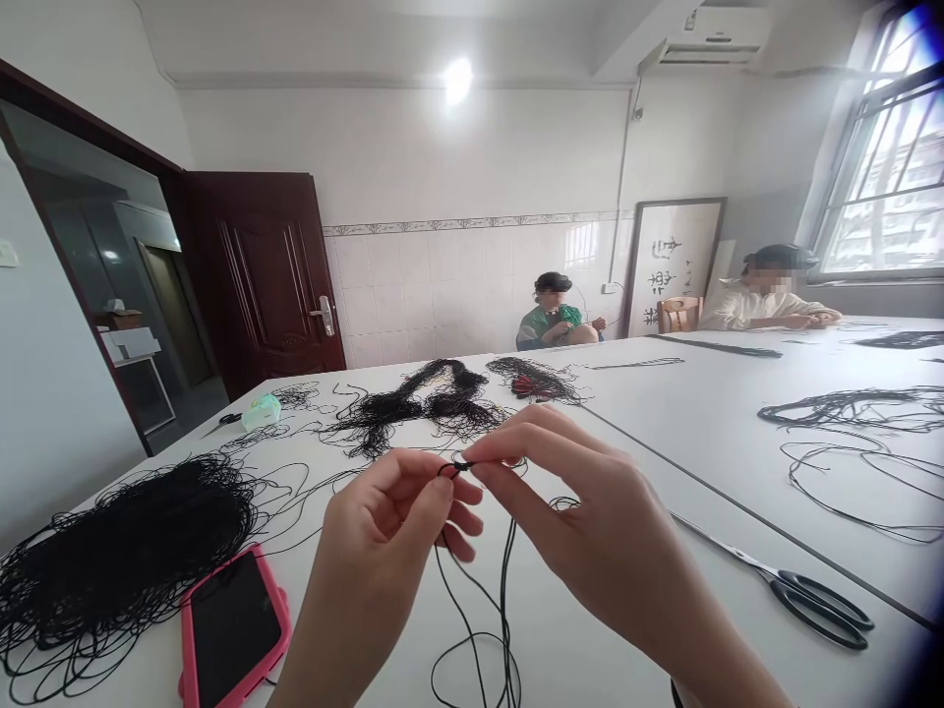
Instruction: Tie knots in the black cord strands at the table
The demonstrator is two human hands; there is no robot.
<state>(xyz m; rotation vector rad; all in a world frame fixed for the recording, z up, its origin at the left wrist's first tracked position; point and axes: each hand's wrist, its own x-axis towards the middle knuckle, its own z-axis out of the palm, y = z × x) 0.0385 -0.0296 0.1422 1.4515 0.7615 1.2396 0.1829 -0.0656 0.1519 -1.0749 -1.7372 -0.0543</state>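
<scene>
Thin black cord [505, 580] hangs from between my two hands, its loose strands trailing down to the white table. My left hand [402, 516] pinches a small loop of the cord between thumb and index finger, with the other fingers curled behind. Close beside it, my right hand [571, 501] grips a small dark knot [461, 466] at its right end, thumb and index fingertip pressed together. The fingertips of both hands nearly meet.
On the white table [590, 629] lie a black cord pile [140, 551], a pink-framed tablet [237, 629], more cord bundles [420, 398], large scissors [796, 590] and small scissors [227, 421] by a green object [262, 412]. Two people [555, 320] sit at the far side.
</scene>
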